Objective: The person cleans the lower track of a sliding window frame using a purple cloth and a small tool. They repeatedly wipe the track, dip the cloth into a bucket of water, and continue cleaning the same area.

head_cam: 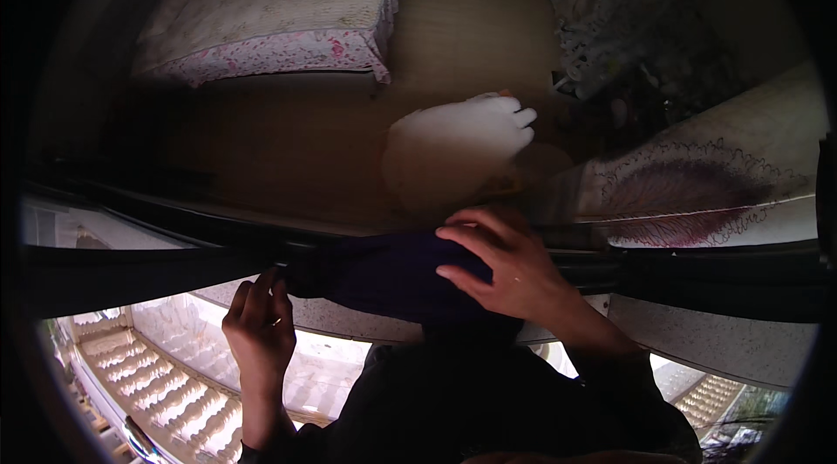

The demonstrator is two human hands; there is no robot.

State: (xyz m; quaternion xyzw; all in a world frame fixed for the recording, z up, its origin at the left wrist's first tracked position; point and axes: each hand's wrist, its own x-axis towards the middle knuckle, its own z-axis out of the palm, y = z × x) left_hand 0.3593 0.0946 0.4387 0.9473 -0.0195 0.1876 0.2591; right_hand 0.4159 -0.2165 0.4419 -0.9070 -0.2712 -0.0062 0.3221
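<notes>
A dark purple cloth [399, 274] lies across a dark window frame or rail in front of me. My right hand [510, 268] is over the cloth's right part, thumb and fingers spread. Whether its fingertips press on the fabric is hard to see. My left hand [261, 320] is at the cloth's left end with its fingers curled. Its fingertips reach the dark edge there and are lost in shadow, so any grip is hidden.
Beyond the frame, a bed [274, 0] with a floral-edged cover stands on a brown floor [471, 13]. A white paw-shaped thing [458, 137] shows nearer. Patterned fabric or panel [693, 189] is at right. Below are a speckled ledge [706, 333] and a balustrade [170, 392].
</notes>
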